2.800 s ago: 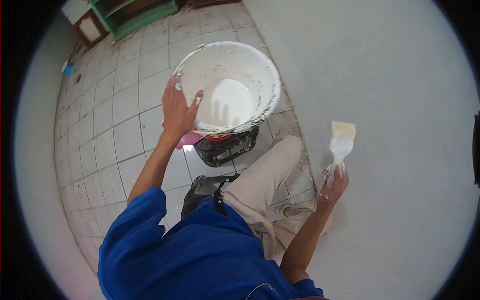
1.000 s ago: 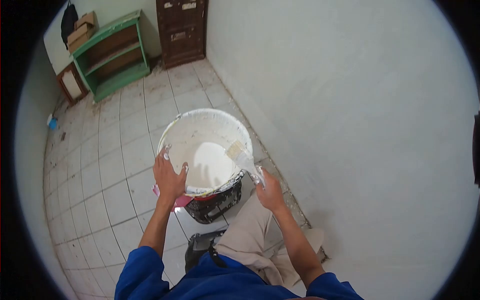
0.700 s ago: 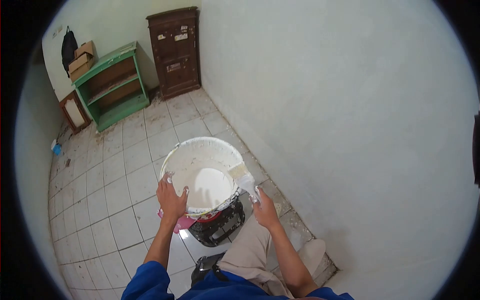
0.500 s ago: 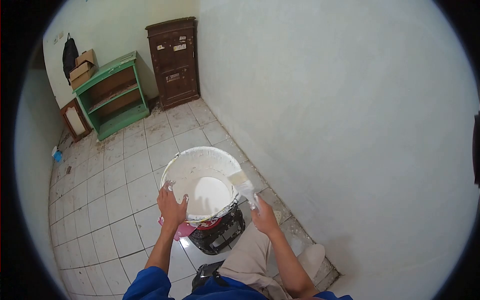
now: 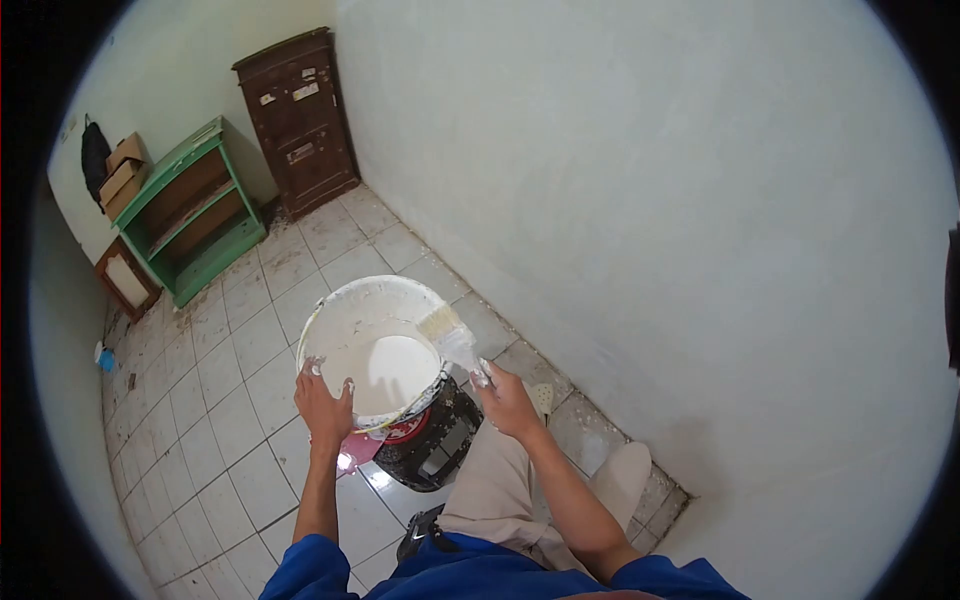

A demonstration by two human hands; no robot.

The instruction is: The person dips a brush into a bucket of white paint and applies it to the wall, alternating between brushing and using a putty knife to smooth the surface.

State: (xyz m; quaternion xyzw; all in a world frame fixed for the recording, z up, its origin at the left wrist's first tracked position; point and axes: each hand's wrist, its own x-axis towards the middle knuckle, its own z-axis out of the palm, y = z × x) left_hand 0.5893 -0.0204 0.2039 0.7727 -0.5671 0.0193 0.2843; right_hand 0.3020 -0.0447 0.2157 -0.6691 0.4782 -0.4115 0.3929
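Observation:
A round white bucket (image 5: 340, 312), its rim and walls smeared with paint, stands on a dark, paint-spattered stool (image 5: 435, 440). White paint (image 5: 400, 365) pools in its bottom. On the bucket's near left rim is my left hand (image 5: 325, 405), its paint-marked fingers and thumb gripping the edge. My right hand (image 5: 508, 402) is closed round the handle of a paintbrush (image 5: 450, 335). The brush's pale bristles point up and left over the bucket's right rim, above the paint. White paint coats the brush and some of my right fingers.
A pale wall (image 5: 650, 220) runs along my right side. At the back stand a brown cabinet (image 5: 295, 125) and a green shelf (image 5: 205, 210) with cardboard boxes (image 5: 124, 178). A pink item (image 5: 360, 452) hangs by the stool. The tiled floor (image 5: 240, 400) is dirty.
My view has turned, so the bucket, stool and furniture sit further left. The brush has shifted slightly inward over the bucket rim. Both hands keep their hold.

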